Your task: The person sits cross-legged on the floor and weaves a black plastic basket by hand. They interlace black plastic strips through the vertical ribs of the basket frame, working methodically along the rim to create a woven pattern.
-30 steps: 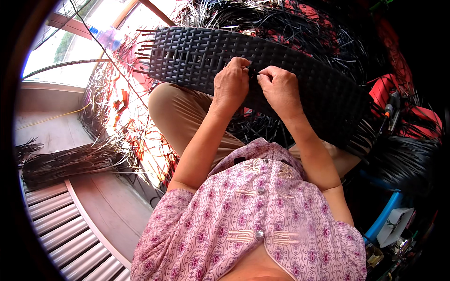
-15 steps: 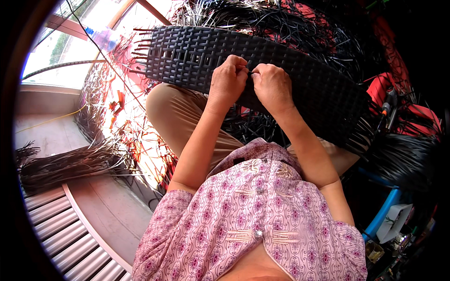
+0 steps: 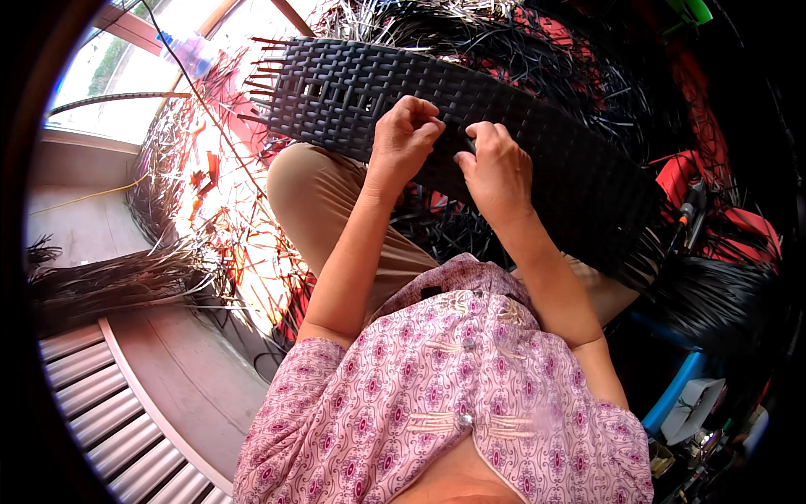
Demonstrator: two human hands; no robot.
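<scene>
A long black woven panel (image 3: 336,92) of flat strips lies slanting across my lap, loose strip ends sticking out at its left and right ends. A few gaps show in the weave near its left end. Over the panel's middle, my left hand (image 3: 406,139) is closed in a pinch; whatever is between the fingertips is too small or hidden to make out. Just to the right, my right hand (image 3: 499,172) hovers over the dark weave, thumb and forefinger apart, with nothing visible between them.
Tangled black strips (image 3: 588,84) are heaped behind the panel on red material. A strip bundle (image 3: 109,290) lies on the left ledge, above a slatted white surface (image 3: 126,420). At right are another strip bundle (image 3: 714,294), a tool (image 3: 693,202) and a blue bar (image 3: 676,391).
My right hand has drawn away from my left, its thumb and forefinger parting. My left hand stays pinched in nearly the same place. The view has shifted slightly.
</scene>
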